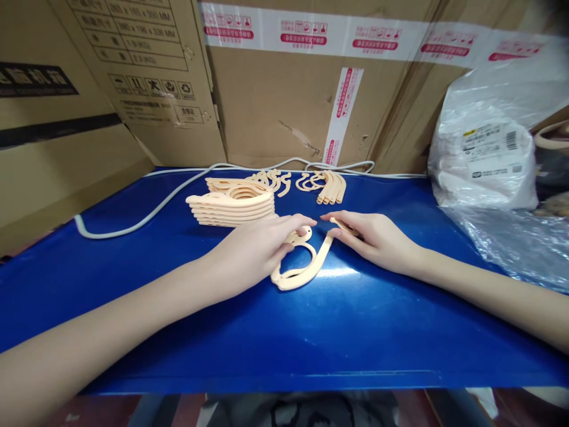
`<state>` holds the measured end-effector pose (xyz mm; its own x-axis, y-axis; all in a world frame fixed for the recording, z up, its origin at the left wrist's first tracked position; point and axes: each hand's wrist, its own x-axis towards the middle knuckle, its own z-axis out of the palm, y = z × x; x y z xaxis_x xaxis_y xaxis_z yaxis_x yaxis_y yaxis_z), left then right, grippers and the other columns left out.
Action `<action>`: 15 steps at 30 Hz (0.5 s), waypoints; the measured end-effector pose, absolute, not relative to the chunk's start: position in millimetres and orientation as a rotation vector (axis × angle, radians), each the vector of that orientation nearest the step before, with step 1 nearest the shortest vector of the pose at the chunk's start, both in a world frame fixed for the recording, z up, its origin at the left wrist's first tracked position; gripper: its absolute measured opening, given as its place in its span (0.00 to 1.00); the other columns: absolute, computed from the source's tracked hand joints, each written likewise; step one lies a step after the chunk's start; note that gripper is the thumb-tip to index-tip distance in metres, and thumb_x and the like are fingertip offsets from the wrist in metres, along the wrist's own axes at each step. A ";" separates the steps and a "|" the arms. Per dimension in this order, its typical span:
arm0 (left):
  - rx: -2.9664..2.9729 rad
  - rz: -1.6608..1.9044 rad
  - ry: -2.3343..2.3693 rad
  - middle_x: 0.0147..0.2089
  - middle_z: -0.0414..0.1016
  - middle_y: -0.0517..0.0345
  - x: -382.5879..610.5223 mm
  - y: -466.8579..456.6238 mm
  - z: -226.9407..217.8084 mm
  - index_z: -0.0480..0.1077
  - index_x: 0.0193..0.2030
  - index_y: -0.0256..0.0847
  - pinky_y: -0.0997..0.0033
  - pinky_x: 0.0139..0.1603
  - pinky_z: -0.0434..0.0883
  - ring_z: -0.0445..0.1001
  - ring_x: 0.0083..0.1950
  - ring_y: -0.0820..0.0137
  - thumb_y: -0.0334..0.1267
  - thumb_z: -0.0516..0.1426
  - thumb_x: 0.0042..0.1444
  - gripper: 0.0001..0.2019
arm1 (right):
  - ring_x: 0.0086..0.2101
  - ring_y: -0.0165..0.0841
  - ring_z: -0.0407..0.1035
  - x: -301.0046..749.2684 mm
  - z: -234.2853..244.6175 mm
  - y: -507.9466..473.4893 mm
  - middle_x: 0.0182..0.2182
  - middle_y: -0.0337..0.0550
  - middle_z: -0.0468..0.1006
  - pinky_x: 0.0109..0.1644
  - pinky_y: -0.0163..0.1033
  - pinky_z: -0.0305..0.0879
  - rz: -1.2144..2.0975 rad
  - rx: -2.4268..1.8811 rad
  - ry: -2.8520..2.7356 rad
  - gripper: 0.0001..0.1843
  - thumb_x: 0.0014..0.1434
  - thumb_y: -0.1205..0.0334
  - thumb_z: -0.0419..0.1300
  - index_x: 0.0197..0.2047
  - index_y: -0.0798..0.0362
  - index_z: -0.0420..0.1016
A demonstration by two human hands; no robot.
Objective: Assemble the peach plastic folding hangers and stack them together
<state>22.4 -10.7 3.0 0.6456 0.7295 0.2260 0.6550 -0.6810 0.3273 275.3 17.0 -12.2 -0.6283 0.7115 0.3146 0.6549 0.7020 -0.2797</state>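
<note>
A peach plastic hanger piece point(306, 268) lies on the blue table top point(284, 332) between my hands. My left hand point(258, 246) rests over its left end, fingers curled around the hook part. My right hand point(373, 237) pinches its right arm between thumb and fingers. Behind my left hand stands a stack of the same peach hangers point(233, 204). Further back lie loose hook pieces point(273, 178) and a small bundle of curved peach parts point(329, 187).
Cardboard boxes point(284, 89) wall off the back and left. A white cable point(146, 216) runs across the rear of the table. A white plastic bag point(484, 154) and clear plastic wrap point(515, 240) sit at the right.
</note>
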 end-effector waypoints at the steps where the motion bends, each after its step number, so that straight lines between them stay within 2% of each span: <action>1: 2.659 0.497 1.131 0.56 0.73 0.60 21.1 -9.0 1.4 0.61 0.62 0.48 0.68 0.50 0.69 0.72 0.54 0.67 0.28 0.50 0.64 0.21 | 0.30 0.31 0.72 275.5 -12.1 17.3 0.32 0.42 0.78 0.34 0.34 0.62 0.192 -1.047 -2.536 0.19 0.68 0.55 0.50 0.55 0.56 0.71; 3: 2.713 0.471 1.123 0.57 0.72 0.60 19.4 -6.9 -1.3 0.59 0.64 0.49 0.67 0.51 0.68 0.71 0.55 0.67 0.23 0.48 0.61 0.27 | 0.34 0.32 0.73 276.3 -11.7 17.9 0.37 0.45 0.80 0.36 0.34 0.63 0.200 -0.990 -2.593 0.18 0.69 0.55 0.50 0.54 0.55 0.72; 6: 2.808 0.435 1.103 0.57 0.72 0.59 19.0 -7.6 -2.6 0.57 0.66 0.49 0.66 0.51 0.68 0.71 0.56 0.65 0.20 0.47 0.57 0.32 | 0.37 0.33 0.74 276.9 -11.4 18.8 0.39 0.46 0.79 0.38 0.34 0.64 0.233 -0.897 -2.653 0.18 0.69 0.52 0.50 0.52 0.54 0.73; 11: 2.840 0.420 1.061 0.53 0.73 0.55 23.3 -12.1 1.6 0.58 0.65 0.43 0.66 0.49 0.67 0.71 0.52 0.65 0.26 0.48 0.63 0.24 | 0.35 0.34 0.73 276.1 -12.7 20.1 0.36 0.44 0.78 0.37 0.36 0.64 0.271 -0.892 -2.656 0.18 0.67 0.48 0.51 0.47 0.52 0.74; 15: 2.845 0.435 1.096 0.50 0.73 0.58 24.8 -10.6 1.1 0.61 0.62 0.45 0.69 0.45 0.67 0.71 0.50 0.66 0.29 0.47 0.67 0.19 | 0.32 0.33 0.72 277.1 -14.3 20.3 0.33 0.42 0.78 0.35 0.35 0.62 0.317 -0.919 -2.637 0.18 0.66 0.47 0.52 0.44 0.51 0.73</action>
